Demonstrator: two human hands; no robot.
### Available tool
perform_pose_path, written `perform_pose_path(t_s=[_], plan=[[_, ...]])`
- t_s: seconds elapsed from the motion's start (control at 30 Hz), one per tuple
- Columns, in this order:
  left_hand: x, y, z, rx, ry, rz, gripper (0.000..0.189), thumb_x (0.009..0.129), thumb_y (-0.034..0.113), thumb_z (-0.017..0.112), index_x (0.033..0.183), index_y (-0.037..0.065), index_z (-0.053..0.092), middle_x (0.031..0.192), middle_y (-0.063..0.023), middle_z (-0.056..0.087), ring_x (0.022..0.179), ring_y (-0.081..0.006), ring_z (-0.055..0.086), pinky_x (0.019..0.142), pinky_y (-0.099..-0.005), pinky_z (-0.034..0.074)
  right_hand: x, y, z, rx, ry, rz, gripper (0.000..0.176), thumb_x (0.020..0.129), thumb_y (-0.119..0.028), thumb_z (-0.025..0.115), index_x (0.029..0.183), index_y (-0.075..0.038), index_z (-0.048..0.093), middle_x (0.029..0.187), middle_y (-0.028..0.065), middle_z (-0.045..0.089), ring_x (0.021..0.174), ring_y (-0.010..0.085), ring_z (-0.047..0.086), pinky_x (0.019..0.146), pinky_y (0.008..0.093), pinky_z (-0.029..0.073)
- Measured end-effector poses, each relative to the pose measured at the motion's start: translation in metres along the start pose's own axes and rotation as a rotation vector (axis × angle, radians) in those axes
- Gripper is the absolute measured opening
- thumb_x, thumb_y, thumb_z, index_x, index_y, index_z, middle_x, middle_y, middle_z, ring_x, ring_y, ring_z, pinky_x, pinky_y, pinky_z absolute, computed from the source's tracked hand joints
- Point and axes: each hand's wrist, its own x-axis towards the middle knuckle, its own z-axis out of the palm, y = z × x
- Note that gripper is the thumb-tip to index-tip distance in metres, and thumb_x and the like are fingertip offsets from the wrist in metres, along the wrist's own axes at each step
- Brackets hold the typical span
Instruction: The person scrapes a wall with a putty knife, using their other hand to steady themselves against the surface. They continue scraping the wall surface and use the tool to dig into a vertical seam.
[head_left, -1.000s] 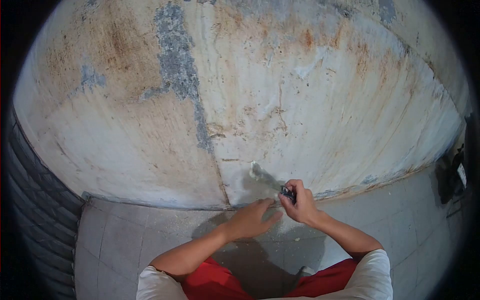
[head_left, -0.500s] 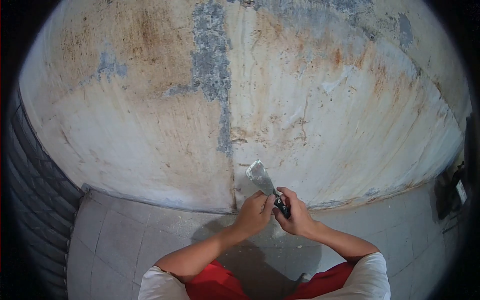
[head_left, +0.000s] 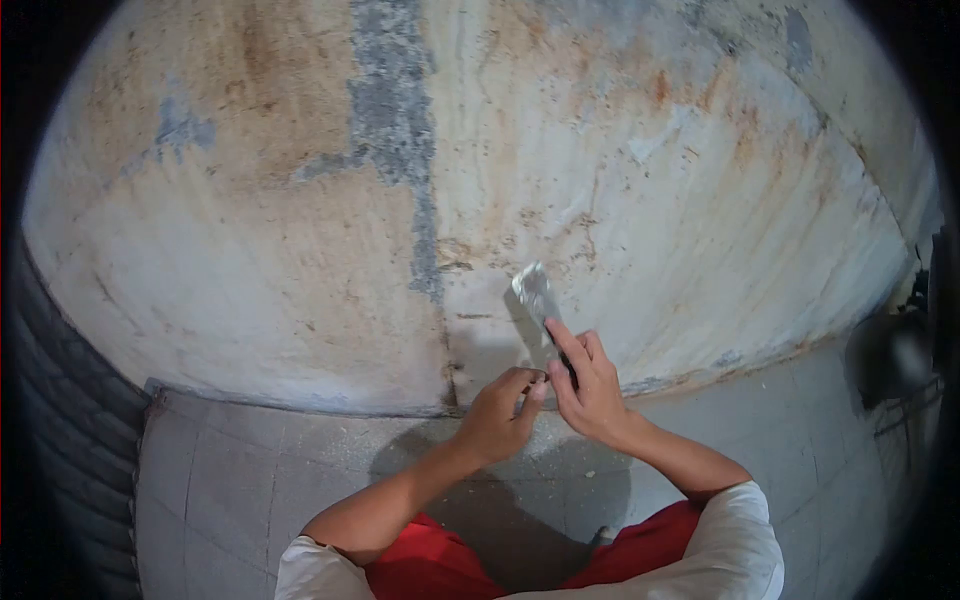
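My right hand [head_left: 590, 388] is wrapped round a scraper [head_left: 537, 288], with its index finger stretched along the blade. The blade points up and to the left, in front of the stained wall [head_left: 340, 260]; whether it touches the wall I cannot tell. Beside it, lower left, my left hand [head_left: 500, 415] is closed, its thumb and fingers pinched near the right hand's thumb. What that pinch holds, if anything, is too small to name. The scraper's handle is hidden by the right hand.
Grey floor tiles [head_left: 230, 470] meet the wall's lower edge. Dark ridged material [head_left: 65, 440] runs down the left side. A dark object [head_left: 888, 355] stands at the far right. Grey patches and rust-brown stains mark the wall.
My right hand has moved up with the scraper, and its index finger now lies along the blade. My left hand has come off the tool. The view has shifted slightly.
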Motion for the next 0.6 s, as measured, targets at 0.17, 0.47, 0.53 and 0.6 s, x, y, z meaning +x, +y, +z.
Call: perform_pose_path(t_s=[0.17,0.47,0.53,0.6], plan=[[0.000,-0.006,0.003,0.006,-0.027,-0.011,0.032,0.107,0.024,0.056,0.116,-0.004,0.067,0.108,-0.0232,0.069,0.096,-0.0377,0.070,0.087,-0.0442,0.054,0.015,0.015,-0.011,-0.232,0.045,-0.022,0.075,0.090,-0.003,0.065,0.160,-0.016,0.042,0.103,0.0208,0.050,0.068,0.0357,0.059,0.057,0.0450,0.055],[0.005,-0.007,0.011,0.035,-0.084,-0.032,0.020,0.104,0.012,0.060,0.118,-0.002,0.066,0.107,-0.0198,0.072,0.096,-0.0270,0.071,0.086,-0.0382,0.055,0.037,-0.008,-0.012,-0.453,-0.086,0.048,0.081,0.089,-0.003,0.062,0.164,-0.014,0.032,0.106,0.0257,0.052,0.057,0.0418,0.063,0.053,0.0482,0.057],[0.007,-0.003,0.015,0.027,-0.092,-0.031,0.021,0.104,0.015,0.060,0.116,-0.002,0.066,0.107,-0.0222,0.070,0.096,-0.0330,0.071,0.086,-0.0419,0.055,0.049,-0.020,-0.017,-0.503,-0.108,0.075,0.081,0.089,-0.003,0.061,0.164,-0.014,0.032,0.106,0.0261,0.052,0.058,0.0428,0.064,0.053,0.0482,0.057],[0.008,-0.002,0.021,0.016,-0.103,-0.038,0.022,0.104,0.017,0.060,0.114,-0.002,0.066,0.108,-0.0245,0.069,0.095,-0.0391,0.070,0.085,-0.0456,0.054,0.067,-0.035,-0.025,-0.512,-0.084,0.055,0.083,0.089,-0.003,0.065,0.164,-0.019,0.034,0.104,0.0238,0.052,0.056,0.0423,0.061,0.055,0.0499,0.056]])
